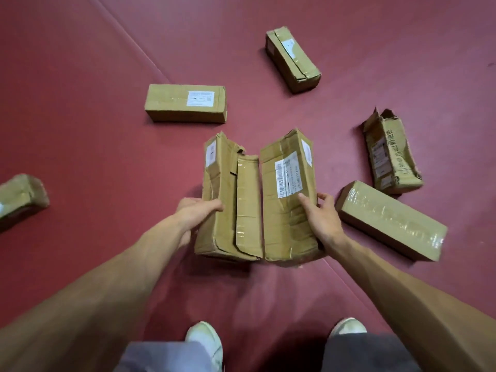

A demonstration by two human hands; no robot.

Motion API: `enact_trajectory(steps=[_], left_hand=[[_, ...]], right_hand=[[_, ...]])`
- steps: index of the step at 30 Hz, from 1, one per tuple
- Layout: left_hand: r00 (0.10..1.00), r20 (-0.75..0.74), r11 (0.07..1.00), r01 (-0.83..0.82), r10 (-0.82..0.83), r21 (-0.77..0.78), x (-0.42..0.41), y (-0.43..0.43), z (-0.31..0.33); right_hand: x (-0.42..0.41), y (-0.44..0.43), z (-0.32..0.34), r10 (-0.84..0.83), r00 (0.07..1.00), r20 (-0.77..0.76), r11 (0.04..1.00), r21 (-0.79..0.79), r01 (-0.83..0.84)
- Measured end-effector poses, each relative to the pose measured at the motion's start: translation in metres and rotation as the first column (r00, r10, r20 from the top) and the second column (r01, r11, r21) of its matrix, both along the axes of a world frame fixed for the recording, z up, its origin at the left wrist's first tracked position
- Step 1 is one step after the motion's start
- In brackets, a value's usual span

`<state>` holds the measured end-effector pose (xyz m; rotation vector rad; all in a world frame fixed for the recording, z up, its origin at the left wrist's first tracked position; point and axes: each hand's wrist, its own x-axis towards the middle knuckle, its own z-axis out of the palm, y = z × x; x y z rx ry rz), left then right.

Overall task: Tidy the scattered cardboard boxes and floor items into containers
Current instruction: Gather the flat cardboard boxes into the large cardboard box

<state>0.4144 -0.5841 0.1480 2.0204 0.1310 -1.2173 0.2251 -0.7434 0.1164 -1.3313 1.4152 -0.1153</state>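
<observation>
Seven cardboard boxes lie spread over a dark red floor [94,157], and two of them stand side by side at the middle, touching along their long edges. The left hand [196,210] grips the torn box [228,200] at its left side, thumb across the top face and fingers wrapped out of sight round the edge. The right hand [323,216] grips the barcode box [287,194], thumb on its top and fingers curled round its right edge. Whether these two rest on the floor or are lifted cannot be told. Far left of them lies a flat box [185,103] with a white label, and far right a long box [292,59]. A crumpled box [390,154] lies to the right, just beyond a taped box [390,220] near the right hand. An edge box [20,196] sits at the left border. Two pale shoes [205,339] show at the near edge.
</observation>
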Motion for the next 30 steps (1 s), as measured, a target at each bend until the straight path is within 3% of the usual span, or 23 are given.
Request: enact_trajectory(steps=[5,11,16,21,24,30], left_hand=[[0.990,0.042,0.991,-0.131,0.132,-0.024,-0.013,0.053,0.146],[0.973,0.103,0.978,-0.209,0.207,0.012,-0.016,0.148,0.275],[0.936,0.194,0.953,-0.303,0.293,0.023,-0.030,0.231,0.341],[0.841,0.259,0.874,-0.485,0.476,-0.030,-0.086,0.324,0.376],[0.781,0.236,0.809,-0.586,0.577,-0.039,-0.117,0.381,0.389],[0.713,0.156,0.725,-0.687,0.684,-0.041,-0.167,0.520,0.399]], right_hand=[[0.003,0.047,0.150,-0.007,0.999,0.053,0.994,0.107,0.001],[0.001,0.114,0.287,0.143,0.989,0.035,0.984,0.105,-0.145],[0.004,0.172,0.338,0.332,0.943,0.027,0.942,0.038,-0.333],[-0.011,0.242,0.362,0.494,0.866,0.080,0.869,-0.055,-0.491],[-0.024,0.288,0.377,0.541,0.836,0.086,0.840,-0.081,-0.536],[-0.021,0.418,0.389,0.727,0.678,0.112,0.686,-0.063,-0.725]])
